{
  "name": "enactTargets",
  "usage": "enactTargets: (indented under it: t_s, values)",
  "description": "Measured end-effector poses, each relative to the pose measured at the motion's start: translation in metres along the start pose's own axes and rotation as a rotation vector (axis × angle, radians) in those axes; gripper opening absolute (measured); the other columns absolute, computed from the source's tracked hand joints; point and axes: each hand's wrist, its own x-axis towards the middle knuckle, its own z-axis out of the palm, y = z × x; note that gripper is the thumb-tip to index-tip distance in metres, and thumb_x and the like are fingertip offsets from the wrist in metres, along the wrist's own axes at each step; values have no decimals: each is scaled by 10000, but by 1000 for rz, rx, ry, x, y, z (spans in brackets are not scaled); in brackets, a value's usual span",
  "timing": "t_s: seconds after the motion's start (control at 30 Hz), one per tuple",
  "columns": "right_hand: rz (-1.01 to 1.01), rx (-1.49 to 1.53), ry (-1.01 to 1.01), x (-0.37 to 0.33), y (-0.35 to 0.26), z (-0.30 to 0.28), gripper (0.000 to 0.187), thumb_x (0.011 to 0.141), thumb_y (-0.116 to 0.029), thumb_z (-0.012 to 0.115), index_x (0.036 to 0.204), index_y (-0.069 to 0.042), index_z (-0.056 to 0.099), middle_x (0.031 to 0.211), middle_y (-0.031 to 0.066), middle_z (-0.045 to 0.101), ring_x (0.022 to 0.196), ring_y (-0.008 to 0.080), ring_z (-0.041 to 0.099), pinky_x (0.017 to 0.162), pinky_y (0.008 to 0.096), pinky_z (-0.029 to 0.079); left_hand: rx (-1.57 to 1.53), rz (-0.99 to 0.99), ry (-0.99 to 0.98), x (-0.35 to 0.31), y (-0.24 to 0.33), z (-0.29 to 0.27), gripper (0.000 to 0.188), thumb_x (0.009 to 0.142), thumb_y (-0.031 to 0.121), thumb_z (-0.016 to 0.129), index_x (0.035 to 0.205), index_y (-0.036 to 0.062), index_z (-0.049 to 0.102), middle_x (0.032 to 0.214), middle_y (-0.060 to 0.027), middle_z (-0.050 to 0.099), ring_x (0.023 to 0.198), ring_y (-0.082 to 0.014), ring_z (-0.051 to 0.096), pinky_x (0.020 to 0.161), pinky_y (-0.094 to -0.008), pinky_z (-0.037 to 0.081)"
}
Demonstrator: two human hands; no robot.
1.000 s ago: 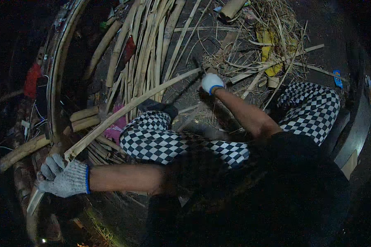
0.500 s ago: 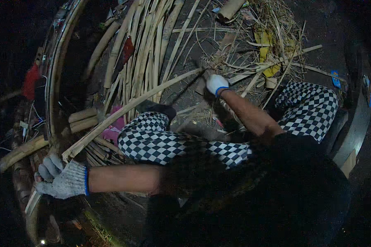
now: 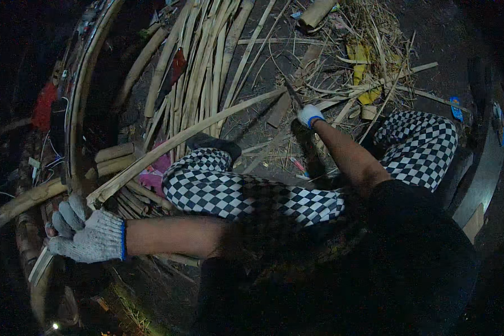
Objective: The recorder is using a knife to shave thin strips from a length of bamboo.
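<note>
My left hand [image 3: 89, 235], in a grey knitted glove with a blue cuff, is closed around a bamboo strip. A short pale end [image 3: 41, 266] sticks out below the fist. From beside its knuckles a long bamboo strip [image 3: 185, 139] slants up and right across the middle; the glove hides how the two pieces join. My right hand [image 3: 310, 115], also gloved, is closed on the handle of a dark, narrow-bladed knife [image 3: 293, 94]. The blade points up and left, its tip close to the strip's far end. A flat piece of wood [image 3: 280, 111] lies on the ground beneath.
A bundle of split bamboo strips [image 3: 204, 61] lies beyond my checkered trouser leg [image 3: 207, 185]. Shavings [image 3: 375, 33] and a yellow scrap [image 3: 359, 73] are heaped far right. Bamboo poles [image 3: 115, 159] lie at left, beside a tall curved pole [image 3: 75, 112].
My right hand has moved slightly right and toward me, and the knife blade now shows more plainly. The left hand stays nearly in place, still gripping.
</note>
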Motion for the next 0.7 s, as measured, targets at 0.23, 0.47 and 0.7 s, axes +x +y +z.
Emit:
enactTargets:
  t_s: [0.23, 0.47, 0.7]
  values:
    - [94, 99, -28, -6, -6, -5, 331, 908, -247, 432, 905, -27, 680, 930, 191, 671, 875, 317, 654, 766, 391, 515, -312, -85, -182, 3, -5, -5, 269, 858, 337, 550, 882, 71, 516, 595, 36, 362, 453, -90, 314, 419, -250, 258]
    - [-26, 64, 145, -35, -31, -34, 308, 860, -261, 474, 891, -18, 662, 890, 210, 661, 835, 367, 641, 753, 425, 511, -564, -196, -332, 8, -15, -8, 277, 870, 349, 550, 887, 74, 520, 599, 36, 373, 458, -87, 320, 412, -248, 250]
    - [-128, 233, 258, -88, -95, -86, 319, 835, -276, 492, 911, -1, 636, 897, 231, 648, 841, 415, 617, 762, 473, 498, -670, -281, -406, 6, -17, -8, 285, 883, 361, 549, 892, 77, 524, 603, 36, 384, 462, -84, 325, 405, -246, 242]
